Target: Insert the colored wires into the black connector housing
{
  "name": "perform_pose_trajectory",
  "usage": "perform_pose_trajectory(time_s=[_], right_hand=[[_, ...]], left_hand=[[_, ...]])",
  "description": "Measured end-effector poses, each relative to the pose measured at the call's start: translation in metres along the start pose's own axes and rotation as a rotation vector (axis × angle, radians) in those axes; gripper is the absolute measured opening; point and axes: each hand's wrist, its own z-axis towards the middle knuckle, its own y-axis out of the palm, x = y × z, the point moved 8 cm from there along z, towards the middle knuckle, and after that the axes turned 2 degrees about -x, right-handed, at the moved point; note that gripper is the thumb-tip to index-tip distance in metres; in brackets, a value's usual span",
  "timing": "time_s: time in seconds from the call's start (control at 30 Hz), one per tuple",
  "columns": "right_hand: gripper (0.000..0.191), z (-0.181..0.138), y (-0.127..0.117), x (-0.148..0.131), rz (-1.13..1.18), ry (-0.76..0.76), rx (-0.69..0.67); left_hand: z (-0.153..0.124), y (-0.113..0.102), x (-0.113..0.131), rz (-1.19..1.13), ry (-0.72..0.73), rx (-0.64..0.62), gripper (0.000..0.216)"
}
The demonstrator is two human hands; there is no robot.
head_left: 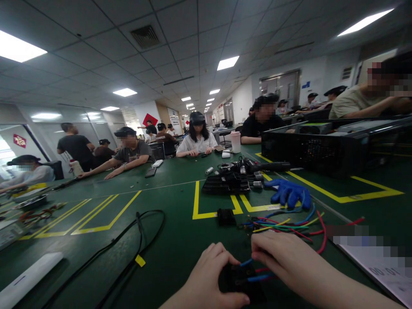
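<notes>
At the lower middle, my left hand (207, 277) is closed around a small black block (238, 285), thumb on the near side and fingers on the far side. Blue and red wires (257, 278) run out of the block's right side. My right hand (283, 257) pinches a blue wire (246, 262) whose end meets the block's top. Its fingertips partly hide the wire. Just beyond my right hand lies a loose bundle of coloured wires (273, 224). Another black block (225, 216) rests on the green table past my left hand.
A blue glove (288, 193) and a black tool holder (225, 184) with metal sockets lie ahead. A black computer case (309, 148) stands at the right. Black cable (138, 240) loops at left. A printed sheet (373, 257) lies right. People sit across the table (174, 231).
</notes>
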Motion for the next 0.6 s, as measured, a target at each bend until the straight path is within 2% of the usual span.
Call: perform_pose_trajectory(time_s=[0.1, 0.2, 0.37, 0.47, 0.6], right_hand=[[0.016, -0.0009, 0.0017, 0.0, -0.008, 0.004, -0.022], [0.014, -0.0022, -0.0007, -0.0017, -0.018, -0.024, 0.019], [0.017, -0.0017, 0.0049, 0.0028, -0.036, 0.021, -0.028], [0.015, -0.0017, 0.0001, -0.0023, -0.068, -0.025, 0.025], [0.015, -0.0015, 0.0045, -0.0007, -0.104, -0.006, -0.034]], left_hand=[[0.0001, -0.0004, 0.0007, -0.007, -0.004, -0.009, 0.048], [-0.0001, -0.0014, 0.0024, -0.005, -0.009, -0.017, 0.048], [-0.0012, -0.0022, 0.0036, -0.005, -0.037, -0.038, 0.048], [-0.0017, -0.0032, 0.0044, -0.018, -0.028, -0.024, 0.047], [-0.0023, -0.0034, 0.0036, -0.031, -0.033, -0.015, 0.048]])
